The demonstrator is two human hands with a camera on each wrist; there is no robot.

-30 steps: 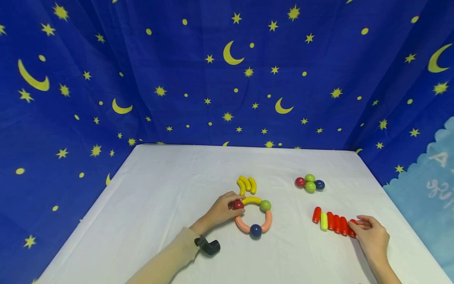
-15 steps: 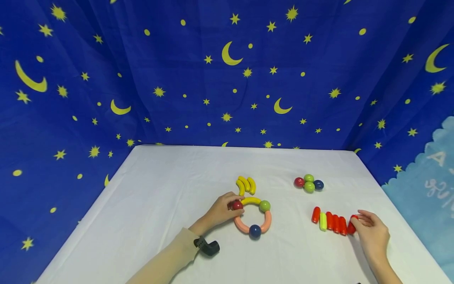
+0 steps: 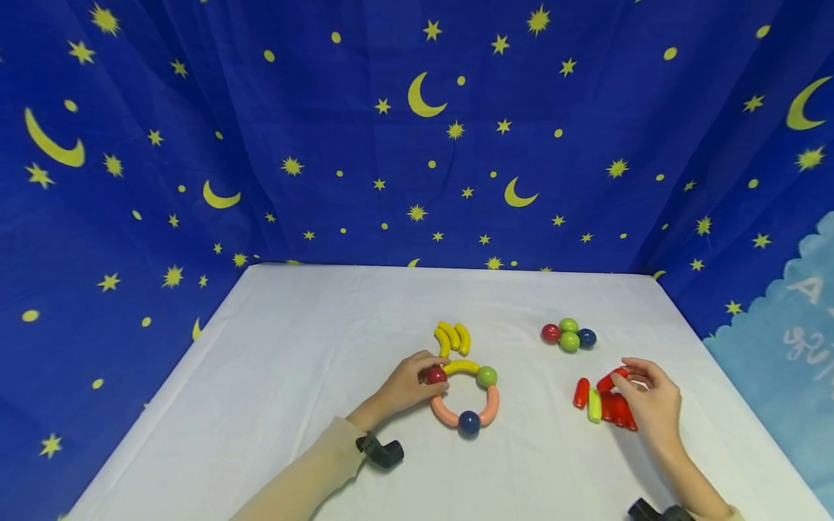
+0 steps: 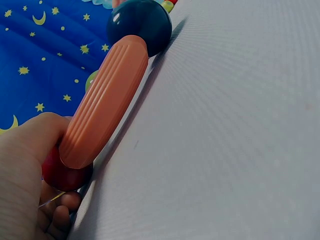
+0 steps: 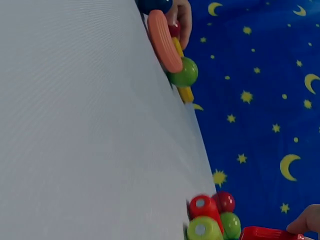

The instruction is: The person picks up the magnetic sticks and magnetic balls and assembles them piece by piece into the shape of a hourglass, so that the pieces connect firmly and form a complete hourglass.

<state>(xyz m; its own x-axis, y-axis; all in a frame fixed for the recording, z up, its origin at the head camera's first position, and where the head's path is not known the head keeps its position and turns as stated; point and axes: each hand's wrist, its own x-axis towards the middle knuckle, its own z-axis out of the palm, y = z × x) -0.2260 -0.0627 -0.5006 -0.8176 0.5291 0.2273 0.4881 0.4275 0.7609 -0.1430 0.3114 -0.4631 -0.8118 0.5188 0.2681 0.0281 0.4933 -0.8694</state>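
Observation:
My left hand (image 3: 410,381) grips a red ball (image 3: 436,375) at the left of a ring on the white table. That ring joins a yellow curved stick (image 3: 462,367), a green ball (image 3: 486,376), pink curved sticks (image 3: 490,407) and a dark blue ball (image 3: 469,423). In the left wrist view, thumb and fingers curl round the red ball (image 4: 67,175), below a pink stick (image 4: 107,102). My right hand (image 3: 653,401) pinches a short red stick (image 3: 611,380) by one end, tilted over a row of red sticks (image 3: 617,411) beside a yellow-green stick (image 3: 594,406).
Several loose yellow curved sticks (image 3: 454,339) lie behind the ring. Farther right sits a cluster of balls: red (image 3: 550,333), green (image 3: 570,341) and dark blue (image 3: 587,338). Another red stick (image 3: 581,393) ends the row at left. A blue star-patterned cloth (image 3: 417,145) hangs behind the table.
My right hand has taken the rightmost red stick from the row and carried it left and away from me, above the others. My left hand has stayed on the red ball.

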